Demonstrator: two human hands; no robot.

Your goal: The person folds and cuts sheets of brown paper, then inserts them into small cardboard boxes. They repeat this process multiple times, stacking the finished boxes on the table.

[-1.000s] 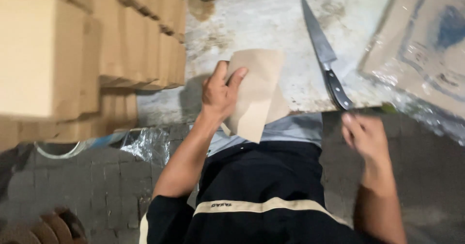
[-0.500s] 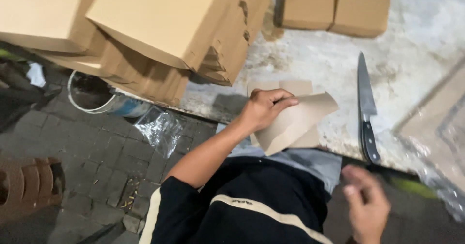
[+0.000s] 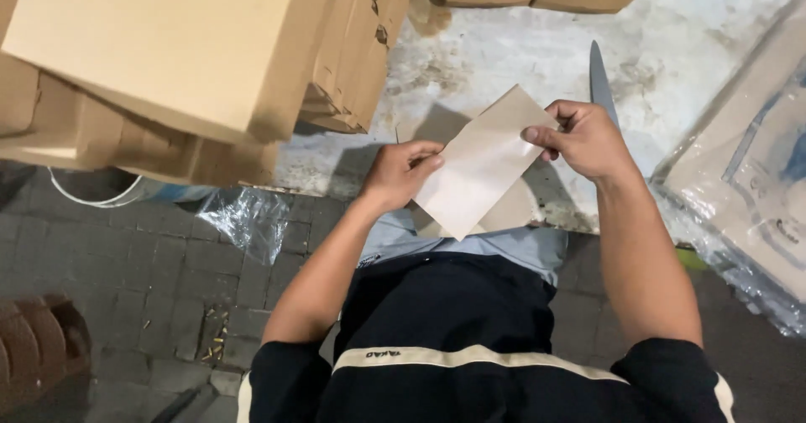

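Your right hand (image 3: 588, 142) was down by your hip a second ago, just off the knife handle, and half a second back it was hanging empty at your side. Now it's up and pinching the top corner of the brown paper piece (image 3: 478, 167), so both hands are on it instead of only your left hand (image 3: 399, 174). The paper is lifted and tilted on a diagonal between them. The knife (image 3: 599, 83) sits mostly hidden behind your right hand, only the blade tip showing. Your view also swung left over the cardboard boxes (image 3: 193, 62).
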